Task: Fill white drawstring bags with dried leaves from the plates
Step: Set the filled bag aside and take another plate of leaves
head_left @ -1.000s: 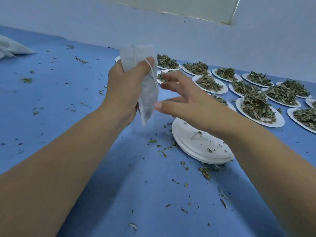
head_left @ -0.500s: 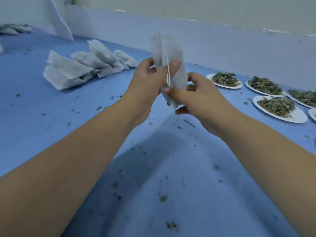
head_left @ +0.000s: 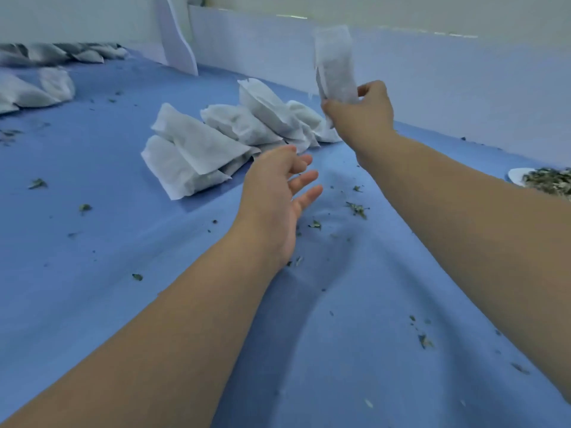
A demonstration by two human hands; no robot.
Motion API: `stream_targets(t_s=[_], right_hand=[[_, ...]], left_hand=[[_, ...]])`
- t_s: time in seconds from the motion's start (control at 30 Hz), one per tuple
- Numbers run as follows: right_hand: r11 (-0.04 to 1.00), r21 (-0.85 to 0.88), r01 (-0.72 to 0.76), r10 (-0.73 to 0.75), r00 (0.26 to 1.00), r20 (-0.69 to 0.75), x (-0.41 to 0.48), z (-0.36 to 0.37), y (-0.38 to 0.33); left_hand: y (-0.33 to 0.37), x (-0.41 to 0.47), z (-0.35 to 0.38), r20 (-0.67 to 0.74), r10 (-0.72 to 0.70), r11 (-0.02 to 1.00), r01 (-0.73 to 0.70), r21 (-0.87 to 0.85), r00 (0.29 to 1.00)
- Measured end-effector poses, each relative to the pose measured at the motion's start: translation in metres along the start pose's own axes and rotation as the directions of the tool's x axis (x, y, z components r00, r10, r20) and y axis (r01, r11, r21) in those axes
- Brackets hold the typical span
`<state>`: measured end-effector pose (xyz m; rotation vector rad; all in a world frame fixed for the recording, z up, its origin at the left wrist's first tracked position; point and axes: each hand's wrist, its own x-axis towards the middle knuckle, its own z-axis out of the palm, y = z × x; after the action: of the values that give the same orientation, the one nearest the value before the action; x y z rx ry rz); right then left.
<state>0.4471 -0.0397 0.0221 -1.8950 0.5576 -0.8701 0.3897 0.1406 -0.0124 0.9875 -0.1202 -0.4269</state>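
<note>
One filled bag stands upright, pinched at its base by the right hand above the pile of filled bags; the left hand hangs spread, empty; stacking seems next, needing a gentle set-down.

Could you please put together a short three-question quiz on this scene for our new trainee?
1. Which hand grips the raised white bag?
2. True or false: the left hand pinches a bag.
3. The row of filled bags lies: A) on a plate, B) on the blue cloth, C) in a box.
Key: 1. the right hand; 2. false, it is open and holds nothing; 3. B.
</note>
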Motion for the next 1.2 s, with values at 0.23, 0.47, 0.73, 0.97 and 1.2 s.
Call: stream_targets(t_s=[0.23,0.47,0.73,0.97,1.2], right_hand=[[0.960,-0.279,0.000,0.051,0.983,0.176,0.054,0.055,0.008],[0.969,-0.245,-0.002,0.041,0.987,0.154,0.012,0.000,0.007],[0.979,-0.204,0.013,0.018,0.989,0.149,-0.110,-0.149,-0.005],[0.953,-0.300,0.043,-0.023,0.997,0.069,-0.188,-0.293,-0.001],[0.888,-0.434,-0.149,0.113,0.988,-0.108,-0.235,-0.447,0.044]], left_hand=[[-0.002,0.003,0.002,0.002,-0.012,0.999,0.012,-0.041,1.000],[-0.005,-0.003,0.007,0.075,0.012,0.998,-0.016,0.058,0.997],[-0.023,-0.072,0.048,0.375,0.160,0.797,-0.344,0.497,0.913],[-0.074,-0.155,0.149,0.600,0.121,0.692,-0.500,0.520,0.791],[-0.158,-0.213,0.252,0.624,-0.021,0.710,-0.428,0.559,0.781]])
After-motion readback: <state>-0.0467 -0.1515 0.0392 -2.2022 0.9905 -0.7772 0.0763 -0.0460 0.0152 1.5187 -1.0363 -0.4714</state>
